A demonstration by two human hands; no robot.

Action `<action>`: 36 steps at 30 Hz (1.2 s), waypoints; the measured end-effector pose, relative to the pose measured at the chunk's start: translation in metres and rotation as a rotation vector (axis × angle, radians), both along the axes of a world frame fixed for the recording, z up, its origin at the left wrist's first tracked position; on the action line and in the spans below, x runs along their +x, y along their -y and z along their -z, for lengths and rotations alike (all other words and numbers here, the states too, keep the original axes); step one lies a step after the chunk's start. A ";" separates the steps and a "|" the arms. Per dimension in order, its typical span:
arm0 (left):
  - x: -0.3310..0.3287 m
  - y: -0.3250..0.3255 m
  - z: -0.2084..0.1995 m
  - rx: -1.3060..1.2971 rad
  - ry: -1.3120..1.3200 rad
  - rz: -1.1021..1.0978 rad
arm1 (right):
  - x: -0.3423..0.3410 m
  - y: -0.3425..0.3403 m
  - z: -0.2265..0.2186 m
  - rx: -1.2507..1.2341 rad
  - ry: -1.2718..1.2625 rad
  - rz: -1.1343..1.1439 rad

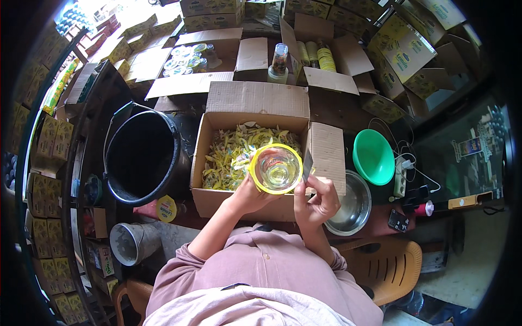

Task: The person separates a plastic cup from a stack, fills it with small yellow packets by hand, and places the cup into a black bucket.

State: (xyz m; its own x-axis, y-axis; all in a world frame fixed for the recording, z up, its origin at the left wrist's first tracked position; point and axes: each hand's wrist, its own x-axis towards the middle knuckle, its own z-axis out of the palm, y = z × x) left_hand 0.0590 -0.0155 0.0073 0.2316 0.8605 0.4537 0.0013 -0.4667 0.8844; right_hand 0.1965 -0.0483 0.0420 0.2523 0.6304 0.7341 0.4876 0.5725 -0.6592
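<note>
My left hand (249,196) is wrapped round a clear plastic container (278,173) with a bright yellow rim, its round opening facing up. Pinched in my right hand (317,202) is a flat, dark blade (308,162), upright close to the container's right side; whether it touches the rim I cannot tell. Both hands are above the near side of an open cardboard box (244,202). A heap of thin yellow and whitish scraps (225,157) fills the box.
A black bucket (175,163) and a smaller grey bucket (136,244) stand left. On the right are a green bowl (374,157), a metal bowl (350,209), a phone (398,221) and white cables (403,146). Cartons with cups (187,60) line the back.
</note>
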 end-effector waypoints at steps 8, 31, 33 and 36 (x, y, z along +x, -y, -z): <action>-0.006 0.001 -0.003 0.027 -0.149 -0.001 | 0.000 -0.004 0.000 0.067 0.103 0.052; -0.013 0.003 0.000 0.027 -0.180 0.003 | -0.002 -0.002 0.002 0.040 0.123 0.055; -0.014 0.002 -0.002 0.050 -0.183 -0.016 | -0.003 -0.001 0.007 0.048 0.114 0.043; -0.014 0.000 -0.007 0.118 -0.260 -0.021 | -0.003 -0.002 0.008 0.056 0.095 0.033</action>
State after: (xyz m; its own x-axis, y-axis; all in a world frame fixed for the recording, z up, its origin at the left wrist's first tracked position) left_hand 0.0454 -0.0158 0.0142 0.3357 0.8110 0.4791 0.2318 -0.5641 0.7925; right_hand 0.1934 -0.0463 0.0338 0.2002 0.5799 0.7897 0.5654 0.5898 -0.5765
